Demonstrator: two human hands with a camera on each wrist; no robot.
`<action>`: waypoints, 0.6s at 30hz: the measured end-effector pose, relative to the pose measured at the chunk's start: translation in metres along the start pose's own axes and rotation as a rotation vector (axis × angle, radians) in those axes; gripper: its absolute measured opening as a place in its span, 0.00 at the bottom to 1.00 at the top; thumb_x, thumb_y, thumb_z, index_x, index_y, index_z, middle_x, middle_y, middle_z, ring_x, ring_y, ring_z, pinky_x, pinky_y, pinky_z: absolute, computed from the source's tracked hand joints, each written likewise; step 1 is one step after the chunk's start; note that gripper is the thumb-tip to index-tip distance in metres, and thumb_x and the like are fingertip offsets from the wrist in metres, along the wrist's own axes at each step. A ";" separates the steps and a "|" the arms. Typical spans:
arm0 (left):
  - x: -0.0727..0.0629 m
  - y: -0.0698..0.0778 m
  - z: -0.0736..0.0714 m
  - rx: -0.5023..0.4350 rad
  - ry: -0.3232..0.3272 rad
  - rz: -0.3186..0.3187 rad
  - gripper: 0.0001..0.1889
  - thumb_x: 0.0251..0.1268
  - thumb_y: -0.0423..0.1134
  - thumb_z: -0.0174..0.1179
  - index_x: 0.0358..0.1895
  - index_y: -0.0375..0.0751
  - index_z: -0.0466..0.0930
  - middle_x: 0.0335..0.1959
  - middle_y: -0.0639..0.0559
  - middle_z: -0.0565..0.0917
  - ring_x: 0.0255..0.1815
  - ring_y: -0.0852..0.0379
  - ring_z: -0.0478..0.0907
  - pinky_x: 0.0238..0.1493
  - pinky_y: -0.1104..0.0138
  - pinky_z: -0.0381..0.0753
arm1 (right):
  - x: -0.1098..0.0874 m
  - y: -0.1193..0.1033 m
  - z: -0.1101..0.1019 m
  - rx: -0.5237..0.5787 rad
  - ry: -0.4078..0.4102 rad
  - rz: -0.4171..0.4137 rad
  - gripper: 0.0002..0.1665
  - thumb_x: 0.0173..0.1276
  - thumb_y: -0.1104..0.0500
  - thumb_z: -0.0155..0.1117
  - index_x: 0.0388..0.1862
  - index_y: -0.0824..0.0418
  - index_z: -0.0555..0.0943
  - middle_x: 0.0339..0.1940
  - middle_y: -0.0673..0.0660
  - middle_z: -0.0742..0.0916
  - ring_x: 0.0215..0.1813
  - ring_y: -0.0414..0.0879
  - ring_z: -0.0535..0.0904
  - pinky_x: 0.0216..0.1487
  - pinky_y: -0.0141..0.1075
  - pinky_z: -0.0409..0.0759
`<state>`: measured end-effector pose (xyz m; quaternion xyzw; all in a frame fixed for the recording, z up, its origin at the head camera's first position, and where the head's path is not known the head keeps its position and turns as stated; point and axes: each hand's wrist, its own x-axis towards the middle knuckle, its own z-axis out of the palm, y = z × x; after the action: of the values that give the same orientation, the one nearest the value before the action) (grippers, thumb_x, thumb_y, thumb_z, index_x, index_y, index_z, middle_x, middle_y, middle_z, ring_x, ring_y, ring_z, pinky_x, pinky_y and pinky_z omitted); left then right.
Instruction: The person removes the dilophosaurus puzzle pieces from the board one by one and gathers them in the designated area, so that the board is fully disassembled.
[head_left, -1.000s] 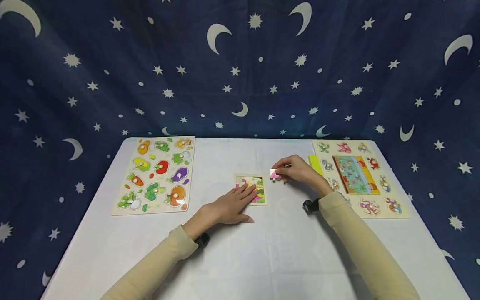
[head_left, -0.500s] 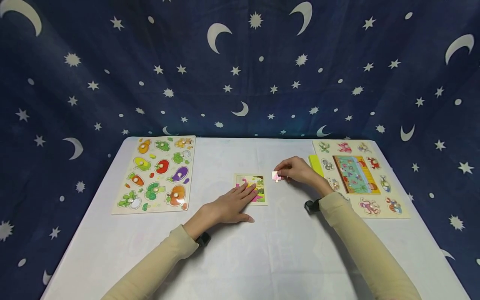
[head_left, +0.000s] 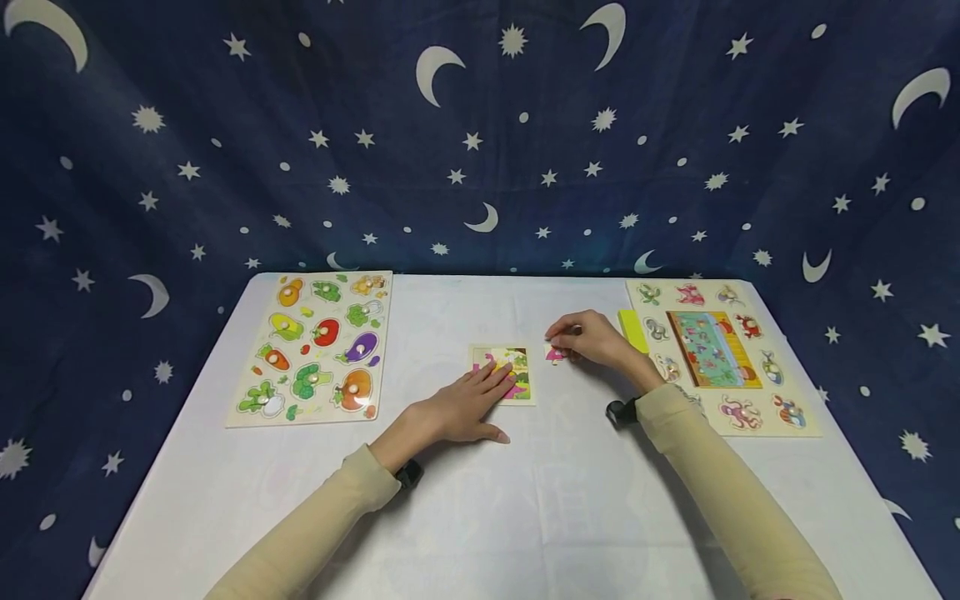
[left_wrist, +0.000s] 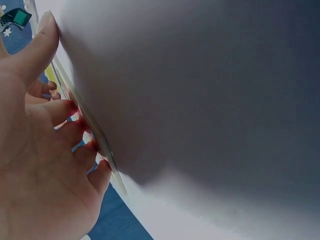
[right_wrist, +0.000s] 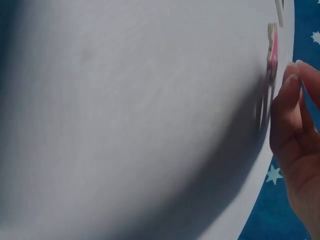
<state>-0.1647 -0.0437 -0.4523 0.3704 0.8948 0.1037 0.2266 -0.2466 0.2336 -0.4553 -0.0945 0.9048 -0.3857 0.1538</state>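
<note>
The left hand [head_left: 465, 410] is resting open on the puzzle [head_left: 521, 383]; right of it, a pink piece [head_left: 554, 353] is showing at the right hand [head_left: 588, 337], grip unclear.

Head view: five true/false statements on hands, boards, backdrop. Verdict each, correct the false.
The left hand rests on the small framed puzzle. True.
The vegetable board lies left of the small framed puzzle. True.
The right hand is over the vegetable board. False: the right hand is by a pink puzzle piece.
The yellow block is beside the vegetable board. False: the yellow block is beside the sea-creature board.
The blue backdrop shows moons and stars. True.
</note>
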 end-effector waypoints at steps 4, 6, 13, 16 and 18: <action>0.002 -0.001 -0.002 0.002 0.004 -0.014 0.53 0.66 0.64 0.64 0.85 0.46 0.47 0.87 0.51 0.42 0.87 0.48 0.35 0.85 0.53 0.45 | 0.001 -0.006 0.004 0.008 -0.003 -0.018 0.10 0.73 0.63 0.66 0.50 0.62 0.88 0.38 0.58 0.88 0.30 0.46 0.80 0.34 0.35 0.83; 0.002 -0.001 -0.003 -0.004 0.005 -0.017 0.53 0.65 0.64 0.64 0.85 0.45 0.47 0.87 0.51 0.42 0.87 0.48 0.35 0.85 0.53 0.45 | 0.002 -0.009 0.007 0.011 -0.004 -0.029 0.10 0.73 0.63 0.66 0.50 0.62 0.88 0.37 0.58 0.88 0.30 0.46 0.79 0.33 0.35 0.83; 0.002 -0.002 -0.001 -0.021 0.016 -0.005 0.53 0.66 0.65 0.63 0.85 0.46 0.47 0.87 0.51 0.43 0.87 0.48 0.34 0.85 0.52 0.44 | 0.010 -0.022 0.019 0.039 -0.037 -0.062 0.10 0.73 0.63 0.65 0.49 0.63 0.89 0.29 0.57 0.87 0.26 0.44 0.78 0.28 0.33 0.79; 0.001 -0.003 0.000 -0.012 0.024 -0.001 0.53 0.66 0.65 0.63 0.85 0.46 0.46 0.87 0.51 0.43 0.87 0.49 0.34 0.85 0.52 0.44 | 0.013 -0.030 0.025 0.047 -0.056 -0.068 0.10 0.73 0.62 0.66 0.49 0.63 0.89 0.28 0.56 0.87 0.25 0.45 0.77 0.25 0.32 0.77; 0.001 -0.004 0.001 -0.009 0.025 0.001 0.53 0.66 0.66 0.62 0.85 0.46 0.47 0.87 0.51 0.43 0.87 0.49 0.34 0.85 0.53 0.43 | 0.016 -0.034 0.029 0.051 -0.070 -0.072 0.10 0.73 0.62 0.66 0.49 0.63 0.89 0.28 0.56 0.87 0.25 0.45 0.78 0.24 0.32 0.75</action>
<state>-0.1669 -0.0457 -0.4546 0.3685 0.8970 0.1125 0.2168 -0.2493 0.1866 -0.4528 -0.1367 0.8847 -0.4105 0.1737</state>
